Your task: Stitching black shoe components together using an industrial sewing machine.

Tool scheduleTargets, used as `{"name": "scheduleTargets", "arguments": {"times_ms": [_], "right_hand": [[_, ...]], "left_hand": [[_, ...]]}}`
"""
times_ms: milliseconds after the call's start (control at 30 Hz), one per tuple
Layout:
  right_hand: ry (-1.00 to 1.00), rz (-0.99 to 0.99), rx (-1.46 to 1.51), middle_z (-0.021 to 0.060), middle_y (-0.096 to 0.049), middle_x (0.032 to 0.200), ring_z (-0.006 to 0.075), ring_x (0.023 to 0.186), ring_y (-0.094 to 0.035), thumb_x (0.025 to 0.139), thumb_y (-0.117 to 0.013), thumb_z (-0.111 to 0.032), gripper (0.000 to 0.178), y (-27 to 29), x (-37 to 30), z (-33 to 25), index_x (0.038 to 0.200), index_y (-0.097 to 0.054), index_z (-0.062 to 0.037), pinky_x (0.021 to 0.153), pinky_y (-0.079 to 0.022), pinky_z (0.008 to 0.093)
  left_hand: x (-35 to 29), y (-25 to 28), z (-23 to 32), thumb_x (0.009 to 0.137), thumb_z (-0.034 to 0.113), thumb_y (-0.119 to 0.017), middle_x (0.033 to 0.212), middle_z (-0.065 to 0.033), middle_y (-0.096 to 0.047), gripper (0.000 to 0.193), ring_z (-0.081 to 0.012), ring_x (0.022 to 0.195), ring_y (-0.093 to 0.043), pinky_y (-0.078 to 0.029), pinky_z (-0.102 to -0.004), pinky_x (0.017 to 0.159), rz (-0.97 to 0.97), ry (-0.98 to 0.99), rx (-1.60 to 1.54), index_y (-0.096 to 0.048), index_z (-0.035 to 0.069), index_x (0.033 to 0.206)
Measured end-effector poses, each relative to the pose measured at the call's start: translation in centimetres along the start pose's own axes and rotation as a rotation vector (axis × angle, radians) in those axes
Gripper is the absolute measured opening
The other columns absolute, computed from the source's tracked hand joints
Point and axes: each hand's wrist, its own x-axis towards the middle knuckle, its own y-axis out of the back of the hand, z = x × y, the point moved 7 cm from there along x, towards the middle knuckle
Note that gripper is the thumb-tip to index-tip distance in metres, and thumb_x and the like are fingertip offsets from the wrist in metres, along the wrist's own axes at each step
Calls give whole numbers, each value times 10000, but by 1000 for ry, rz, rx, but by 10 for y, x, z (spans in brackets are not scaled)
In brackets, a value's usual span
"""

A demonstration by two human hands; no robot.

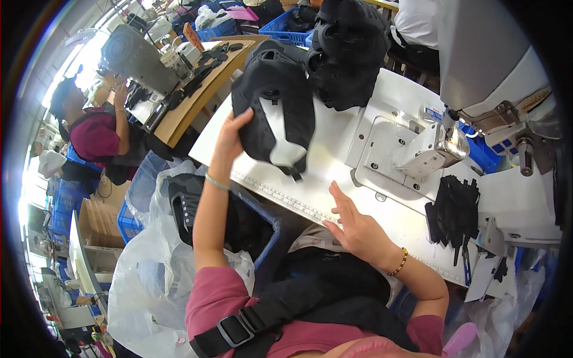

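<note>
My left hand (233, 134) grips the left edge of a black shoe upper (295, 113), thumb on top and fingers out of sight beneath it. The upper lies on the white sewing table (334, 161), with a long pale opening down its middle and a short black tab at its near end. My right hand (361, 232) is held over the table's front edge, fingers apart and holding nothing. Beyond the upper rises a tall stack of black shoe uppers (349, 53). Right of it stands a sewing machine (436, 149) with a metal bed.
A bundle of black strips (453, 209) lies on the table's right. A ruler strip (286, 200) runs along the front edge. At my left, a blue-rimmed bin (271, 238) holds black uppers beside a clear plastic bag (149, 274). A co-worker (98, 134) sits at another machine.
</note>
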Motion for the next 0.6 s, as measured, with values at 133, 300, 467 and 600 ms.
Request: {"name": "scheduleTargets", "arguments": {"times_ms": [133, 300, 467, 600], "right_hand": [[-51, 0, 6, 148, -548, 1094, 249, 733, -604, 833, -603, -136, 566, 5, -1, 23, 1323, -365, 15, 578, -512, 316], [161, 365, -85, 83, -629, 904, 180, 711, -620, 797, -640, -31, 210, 63, -15, 29, 999, -584, -38, 564, -487, 260], [-169, 1054, -173, 5, -508, 731, 46, 543, -413, 769, -664, 15, 151, 167, -50, 66, 905, -613, -25, 501, -353, 190], [-239, 1123, -138, -14, -462, 742, 43, 545, -315, 773, -699, -30, 163, 186, -31, 78, 920, -632, -17, 482, -288, 195]], "left_hand": [[108, 67, 26, 826, 190, -678, 1096, -86, -610, 432, -197, 970, -604, -489, -343, 873, 2, 27, 277, -510, 19, 1186], [176, 90, 54, 806, 246, -702, 1057, -78, -610, 515, -190, 946, -590, -459, -305, 869, 155, -243, 507, -498, -14, 1200], [153, 80, 74, 840, 211, -603, 1039, -110, -593, 348, -187, 910, -564, -437, -271, 805, 646, -637, 851, -562, -26, 1091], [88, -15, 70, 853, 130, -558, 818, -41, -552, 154, -127, 708, -500, -426, -239, 664, 625, -1078, 791, -549, 9, 949]]}}
